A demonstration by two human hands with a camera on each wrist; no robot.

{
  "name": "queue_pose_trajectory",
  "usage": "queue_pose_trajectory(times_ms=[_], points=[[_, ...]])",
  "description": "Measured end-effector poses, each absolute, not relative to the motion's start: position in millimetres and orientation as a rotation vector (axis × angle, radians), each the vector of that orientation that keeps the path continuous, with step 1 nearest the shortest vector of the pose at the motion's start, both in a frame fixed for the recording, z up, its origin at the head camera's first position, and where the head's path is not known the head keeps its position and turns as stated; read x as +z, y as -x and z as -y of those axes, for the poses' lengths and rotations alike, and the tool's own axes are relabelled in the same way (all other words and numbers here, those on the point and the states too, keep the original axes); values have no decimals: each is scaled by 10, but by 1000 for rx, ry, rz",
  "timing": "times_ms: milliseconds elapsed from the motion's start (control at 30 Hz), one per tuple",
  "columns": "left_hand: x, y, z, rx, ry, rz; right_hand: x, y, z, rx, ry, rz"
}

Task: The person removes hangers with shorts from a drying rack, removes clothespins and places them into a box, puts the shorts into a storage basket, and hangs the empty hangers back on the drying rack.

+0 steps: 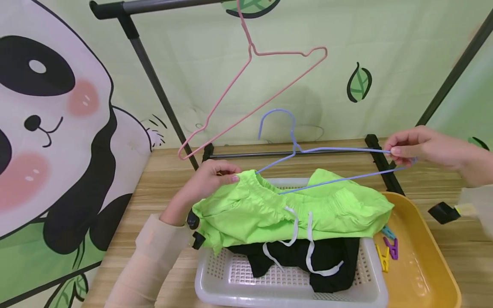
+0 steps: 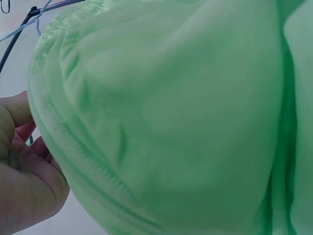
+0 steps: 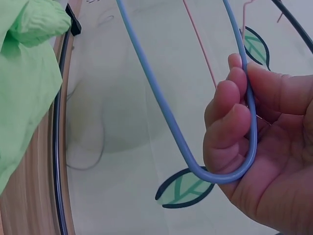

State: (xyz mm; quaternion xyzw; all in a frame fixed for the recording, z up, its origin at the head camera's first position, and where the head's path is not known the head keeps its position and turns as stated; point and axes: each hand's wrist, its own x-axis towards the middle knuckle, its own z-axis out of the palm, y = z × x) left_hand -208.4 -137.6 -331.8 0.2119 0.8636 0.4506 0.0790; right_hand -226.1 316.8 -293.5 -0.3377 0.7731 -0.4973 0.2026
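Bright green shorts (image 1: 246, 209) with white drawstrings hang above a white basket (image 1: 292, 299). At the left end of the elastic waistband, my left hand (image 1: 209, 177) pinches the fabric. A blue hanger (image 1: 339, 149) has its left end inside the waist opening, where the cloth hides its tip. Its right end is gripped by my right hand (image 1: 420, 145), raised to the right of the shorts. In the right wrist view, fingers and thumb curl round the hanger's bent end (image 3: 252, 127). Part of my left hand (image 2: 29, 166) shows beside the green cloth in the left wrist view.
A pink hanger (image 1: 219, 102) hangs from the black rack (image 1: 161, 5) at the back. Black clothing (image 1: 339, 261) lies in the basket. To the right, a yellow tray (image 1: 427, 265) holds a yellow clothespin (image 1: 383, 259), a purple clothespin (image 1: 392, 249) and a blue one (image 1: 388, 232).
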Motion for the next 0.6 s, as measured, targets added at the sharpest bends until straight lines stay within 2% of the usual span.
queue_pose_trajectory(times_ms=[167,600], points=[[-3317,2080,1381,1360,-639,-2579,-2939,2264,-3294,-1400,905,-2202],[-3323,2067,1394,1378,-595,-2571,-2925,2152,-3521,-1312,568,-2526]])
